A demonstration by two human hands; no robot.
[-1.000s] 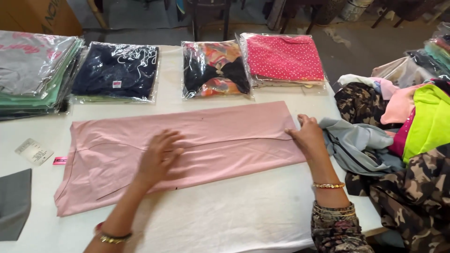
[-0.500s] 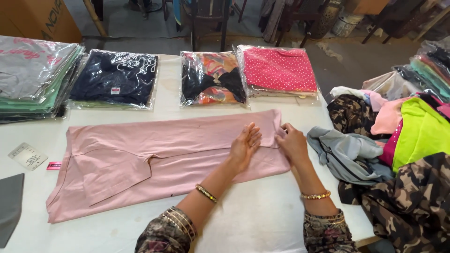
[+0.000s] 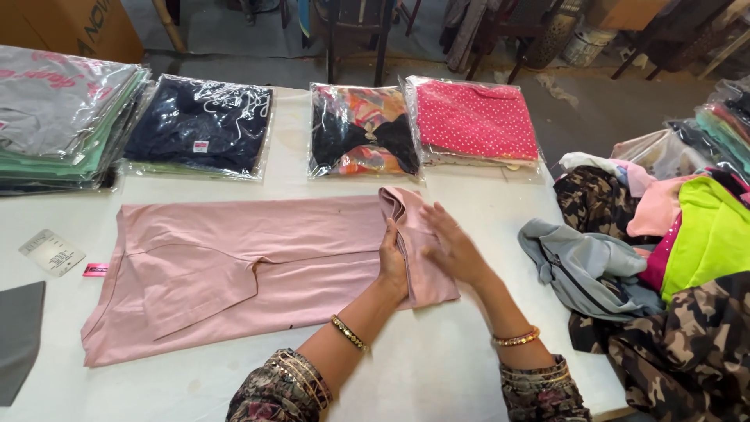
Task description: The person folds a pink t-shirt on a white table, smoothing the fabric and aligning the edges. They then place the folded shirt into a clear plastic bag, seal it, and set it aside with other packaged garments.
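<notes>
left hand (image 3: 393, 262) edge-on, fingers together pointing away, right hand (image 3: 453, 248) open, palm down, fingers spread, forearms converging, bangles on both wrists

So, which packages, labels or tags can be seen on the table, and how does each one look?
Clear bag with dark navy garment: far edge, left of centre.
Clear bag with multicoloured and black garment: far edge, centre.
Clear bag with pink dotted garment: far edge, right.
Stack of bagged grey and green garments: far left.
White card tag: left edge, rectangular.
Small pink label: beside the tag.
</notes>
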